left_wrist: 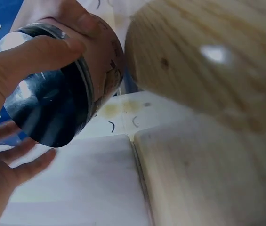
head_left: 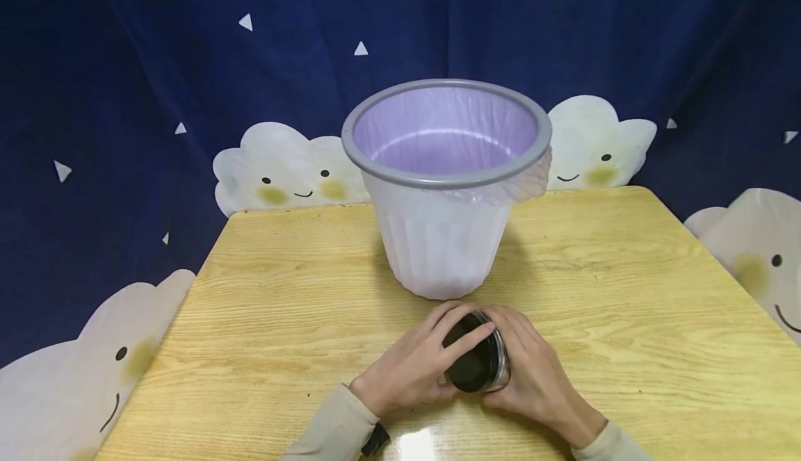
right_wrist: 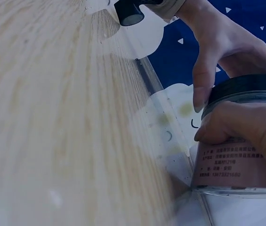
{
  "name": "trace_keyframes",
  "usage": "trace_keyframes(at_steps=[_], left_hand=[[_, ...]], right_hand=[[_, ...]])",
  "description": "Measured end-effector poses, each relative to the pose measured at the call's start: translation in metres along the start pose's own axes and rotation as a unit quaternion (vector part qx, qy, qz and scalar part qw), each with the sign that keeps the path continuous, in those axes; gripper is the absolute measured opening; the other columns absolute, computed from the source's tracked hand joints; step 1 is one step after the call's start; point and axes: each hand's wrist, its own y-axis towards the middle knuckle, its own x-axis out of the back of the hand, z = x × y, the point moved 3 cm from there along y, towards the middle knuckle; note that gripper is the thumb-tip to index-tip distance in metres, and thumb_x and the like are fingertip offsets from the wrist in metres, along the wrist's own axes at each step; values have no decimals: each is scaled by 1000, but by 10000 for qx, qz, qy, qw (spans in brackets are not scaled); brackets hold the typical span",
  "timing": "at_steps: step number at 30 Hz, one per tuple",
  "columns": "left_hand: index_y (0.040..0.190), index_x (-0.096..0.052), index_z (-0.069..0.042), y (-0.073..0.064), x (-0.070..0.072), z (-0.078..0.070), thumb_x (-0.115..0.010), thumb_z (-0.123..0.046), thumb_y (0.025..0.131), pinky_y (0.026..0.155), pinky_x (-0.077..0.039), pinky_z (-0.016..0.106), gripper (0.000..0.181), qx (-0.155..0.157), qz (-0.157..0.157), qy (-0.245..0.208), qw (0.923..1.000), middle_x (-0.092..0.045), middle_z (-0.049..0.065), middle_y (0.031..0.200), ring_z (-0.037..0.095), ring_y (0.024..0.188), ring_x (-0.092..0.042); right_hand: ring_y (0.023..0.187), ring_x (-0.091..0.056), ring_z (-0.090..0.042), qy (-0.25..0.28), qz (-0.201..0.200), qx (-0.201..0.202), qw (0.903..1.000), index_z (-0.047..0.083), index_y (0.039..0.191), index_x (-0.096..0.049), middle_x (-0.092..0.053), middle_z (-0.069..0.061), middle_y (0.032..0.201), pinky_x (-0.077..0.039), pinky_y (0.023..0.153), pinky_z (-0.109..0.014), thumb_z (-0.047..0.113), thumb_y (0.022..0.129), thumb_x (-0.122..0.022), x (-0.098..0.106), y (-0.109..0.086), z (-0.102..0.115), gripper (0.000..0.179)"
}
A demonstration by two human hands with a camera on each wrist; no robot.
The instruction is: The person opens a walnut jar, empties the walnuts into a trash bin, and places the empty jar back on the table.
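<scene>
A clear round jar [right_wrist: 234,165] with a pinkish printed label is held just above the front part of the table, its black lid [head_left: 471,364] tipped to the left in the head view. My right hand [head_left: 532,367] grips the jar's body from the right, the thumb lying across the label in the right wrist view. On the lid side, my left hand [head_left: 416,364] spans the black lid, with its thumb at one edge and its fingers spread round the other. The jar's contents are hidden by the hands and label.
A white wastebasket [head_left: 444,238] with a grey rim and lilac inside stands right behind the hands. A thin plastic liner [head_left: 528,179] hangs over its right side. Beneath is a wooden table [head_left: 281,294], with a dark blue cloud-patterned curtain [head_left: 156,51] around it.
</scene>
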Motion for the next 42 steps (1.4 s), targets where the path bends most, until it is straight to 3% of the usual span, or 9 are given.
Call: trace_keyframes(at_steps=[3,6,10,19,25,37,42], left_hand=[[147,-38,-17,0,1,-1,-85,-28,64,113,-30,34,96,-243,-98,73,9996,-35,14,145,29,132,-35],[143,-42,-17,0,2,-2,-84,-33,69,111,-32,33,87,-278,-222,18,9994,-37,13,142,28,129,-38],[144,-41,-17,0,2,-2,-80,-41,73,109,-34,33,84,-178,-271,2,9995,-38,12,141,27,127,-40],[143,-40,-16,1,0,-3,-84,-32,68,114,-26,34,88,-313,-123,-110,9994,-32,14,145,31,134,-32],[142,-40,-16,1,-1,-3,-84,-32,68,110,-33,31,88,-217,-161,-149,9995,-34,13,142,28,131,-35],[142,-39,-16,0,1,-4,-83,-37,72,111,-33,31,86,-196,-292,-132,9993,-34,13,144,28,131,-35],[142,-40,-14,1,2,-4,-83,-37,69,108,-35,30,88,-181,-350,-107,9992,-37,13,141,27,128,-39]], right_hand=[[121,-49,-29,28,35,13,10000,0,136,-47,-54,-10,131,-31,110,-26,30,31,-89,-1,-1,0,117],[122,-47,-29,78,140,-42,9999,0,137,-46,-53,-10,132,-26,112,-23,30,32,-89,-1,-1,1,117],[123,-47,-29,119,188,-88,9997,1,139,-45,-53,-10,132,-28,112,-25,29,32,-89,-1,-1,1,118],[123,-46,-30,124,251,-91,9996,3,140,-44,-52,-10,133,-29,112,-29,29,35,-88,0,-1,1,117],[123,-46,-30,124,285,-56,9995,2,140,-44,-52,-10,133,-29,112,-30,29,34,-88,-1,-1,2,118],[122,-46,-29,183,136,-41,9997,2,140,-44,-52,-10,132,-25,112,-24,30,33,-90,0,-1,3,119],[120,-49,-29,100,-136,141,9998,2,139,-45,-54,-10,132,-26,112,-22,31,29,-92,1,0,4,123]])
